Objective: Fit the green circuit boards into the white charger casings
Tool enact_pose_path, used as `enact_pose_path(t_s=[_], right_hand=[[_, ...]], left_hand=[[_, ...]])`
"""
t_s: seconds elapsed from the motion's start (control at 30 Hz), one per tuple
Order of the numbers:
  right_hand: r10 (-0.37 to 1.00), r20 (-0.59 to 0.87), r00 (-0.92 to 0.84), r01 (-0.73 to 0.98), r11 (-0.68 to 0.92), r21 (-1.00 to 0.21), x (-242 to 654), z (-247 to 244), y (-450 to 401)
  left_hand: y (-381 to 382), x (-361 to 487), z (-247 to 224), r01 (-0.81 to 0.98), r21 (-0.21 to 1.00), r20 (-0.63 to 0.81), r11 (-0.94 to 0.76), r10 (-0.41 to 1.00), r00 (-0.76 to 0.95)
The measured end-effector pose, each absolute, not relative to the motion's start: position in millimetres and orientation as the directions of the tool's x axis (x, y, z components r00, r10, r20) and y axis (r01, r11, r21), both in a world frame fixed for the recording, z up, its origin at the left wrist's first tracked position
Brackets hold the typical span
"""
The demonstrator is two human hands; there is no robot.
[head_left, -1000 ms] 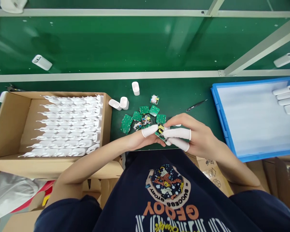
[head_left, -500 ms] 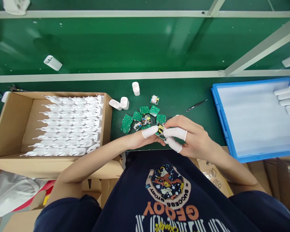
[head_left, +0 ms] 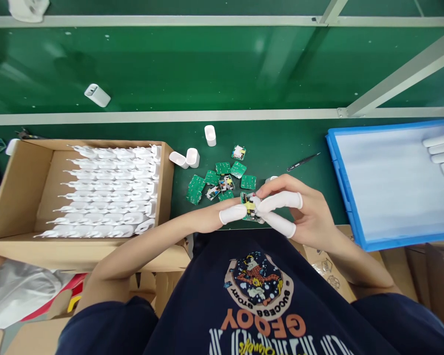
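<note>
Between my two hands is a small circuit board (head_left: 249,207) with yellow-taped parts on its upper side. My left hand (head_left: 214,215), a white finger cot on its thumb, is closed on the board's left side. From the right, my right hand (head_left: 299,204), with white cots on two fingers, pinches at the board's right edge and its white part there. Other fingertips are hidden beneath. Just beyond lie several loose green circuit boards (head_left: 211,177), some face down and some showing their components. Farther back sits a single board (head_left: 239,152) with its parts up.
An open carton (head_left: 166,185) with rows of white housings stands at left. White empty shells (head_left: 193,158) rest beside it. Black tweezers (head_left: 303,161) lie right of the boards. A blue-rimmed tray (head_left: 336,167) holding white units is at right. A metal rail (head_left: 222,116) crosses behind.
The held board has turned so its component side shows more. My right hand has shifted slightly right, its fingers spread farther along the board's edge.
</note>
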State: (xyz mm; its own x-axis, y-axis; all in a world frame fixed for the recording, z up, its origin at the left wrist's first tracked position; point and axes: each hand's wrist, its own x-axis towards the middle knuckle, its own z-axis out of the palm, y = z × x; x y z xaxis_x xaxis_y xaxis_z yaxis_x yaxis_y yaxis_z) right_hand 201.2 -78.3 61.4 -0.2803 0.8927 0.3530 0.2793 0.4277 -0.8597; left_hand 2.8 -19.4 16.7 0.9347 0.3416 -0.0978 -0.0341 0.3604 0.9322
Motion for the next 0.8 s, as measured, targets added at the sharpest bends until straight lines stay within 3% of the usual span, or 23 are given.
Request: enact_pose_path(t_s=[0.1,0.27,0.47,0.7,0.8], right_hand=[[0.892,0.364,-0.266,0.233,0.426,-0.874,205.1,58.7,-80.6],[0.921,0.196,-0.335,0.401,0.328,-0.855,205.8,61.4,-83.1],[0.923,0.143,-0.358,0.378,0.284,-0.881,206.4,65.7,-81.7],[0.898,0.262,-0.353,0.391,0.396,-0.831,205.2,68.5,-85.1],[0.897,0.235,-0.375,0.432,0.394,-0.811,205.5,67.7,-88.4]], left_hand=[[-17.7,2.4,25.8,-0.036,0.949,-0.067,0.313,0.31,0.948],[-14.2,3.5,27.5,-0.073,0.969,0.006,0.237,0.271,0.962],[-15.4,4.4,26.2,-0.044,0.994,0.014,0.101,0.28,0.96],[-12.7,4.6,24.6,-0.046,0.994,0.067,-0.097,0.225,0.972],[-12.8,5.2,21.9,-0.053,0.982,0.098,-0.182,0.245,0.965]])
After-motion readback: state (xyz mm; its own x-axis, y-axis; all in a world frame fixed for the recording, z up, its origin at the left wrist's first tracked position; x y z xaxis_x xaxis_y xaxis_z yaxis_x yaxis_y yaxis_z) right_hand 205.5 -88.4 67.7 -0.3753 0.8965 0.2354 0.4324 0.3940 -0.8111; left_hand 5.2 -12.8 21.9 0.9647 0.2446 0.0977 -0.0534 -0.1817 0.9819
